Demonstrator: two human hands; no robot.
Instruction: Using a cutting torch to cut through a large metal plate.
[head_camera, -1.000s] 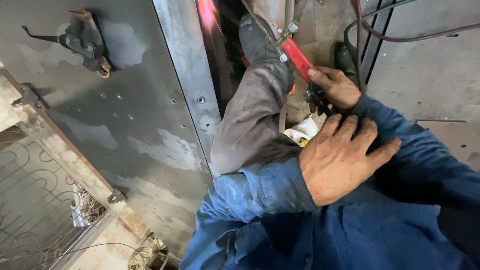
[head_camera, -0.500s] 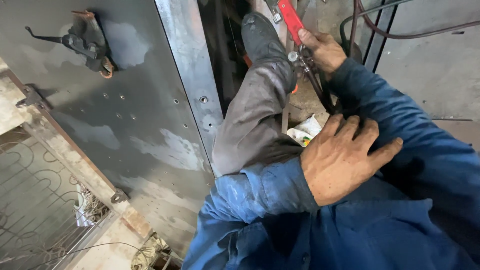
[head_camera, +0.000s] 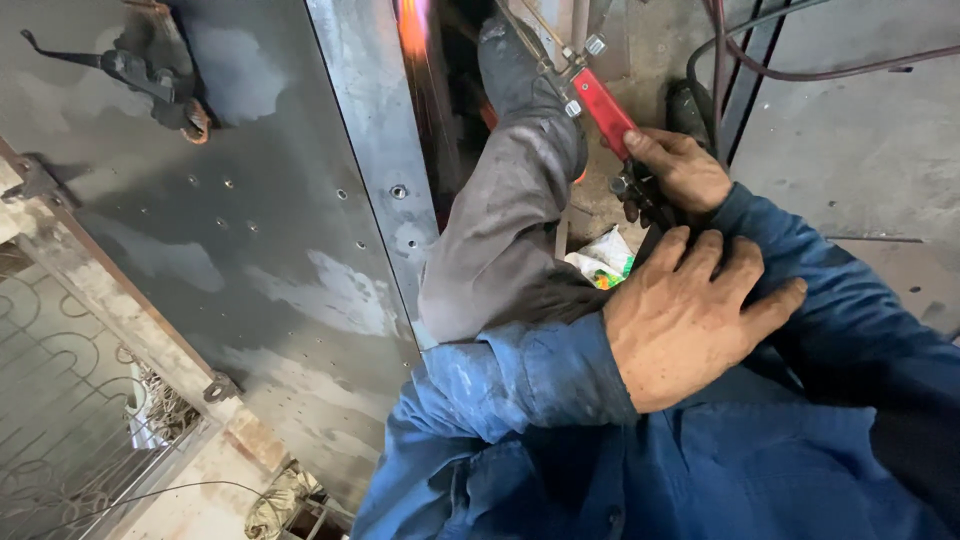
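From the head camera, looking down: the right hand (head_camera: 672, 172) is clenching the red-handled torch (head_camera: 603, 103) by its lower end. The torch's long axis is running up and to the left from that grip, toward an orange glow (head_camera: 412, 28) beside the grey steel sheet (head_camera: 250, 230). The left hand (head_camera: 690, 318) is lying flat and slack on the blue right sleeve (head_camera: 850, 300), below the torch, grasping nothing. A grey trouser leg (head_camera: 505, 210) is stretching between the steel sheet and the torch, crowding the path beneath the handle. Dark hoses (head_camera: 760, 70) are trailing right of the torch. A clamp (head_camera: 150, 80) is sitting on the sheet, well apart to the left.
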